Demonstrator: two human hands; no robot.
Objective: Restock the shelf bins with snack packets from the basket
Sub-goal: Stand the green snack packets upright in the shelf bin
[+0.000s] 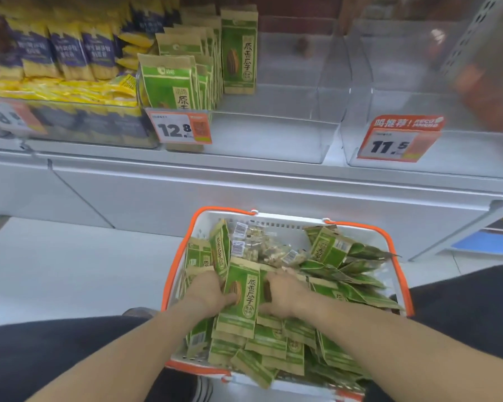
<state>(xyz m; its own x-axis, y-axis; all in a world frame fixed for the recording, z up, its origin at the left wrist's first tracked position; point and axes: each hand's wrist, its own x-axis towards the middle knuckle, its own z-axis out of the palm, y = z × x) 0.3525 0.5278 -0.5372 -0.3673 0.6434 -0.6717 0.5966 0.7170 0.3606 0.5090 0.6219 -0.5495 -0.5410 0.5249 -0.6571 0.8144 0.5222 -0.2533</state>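
A white basket [273, 221] with orange handles sits on the floor in front of me, heaped with green and tan snack packets [269, 342]. My left hand [208, 291] and my right hand [285, 297] both reach into the heap and grip an upright green packet [241, 300] from either side. Some clear packets of nuts [269, 248] lie at the basket's far end. On the shelf above, a clear bin [273, 134] holds a row of the same green packets [183, 74] at its left side.
A second clear bin [418, 158] with an 11.5 price tag [395, 140] stands to the right. Purple and yellow bags [64, 50] fill the bin on the left. A 12.8 price tag [180, 127] hangs on the middle bin. My dark-trousered knees flank the basket.
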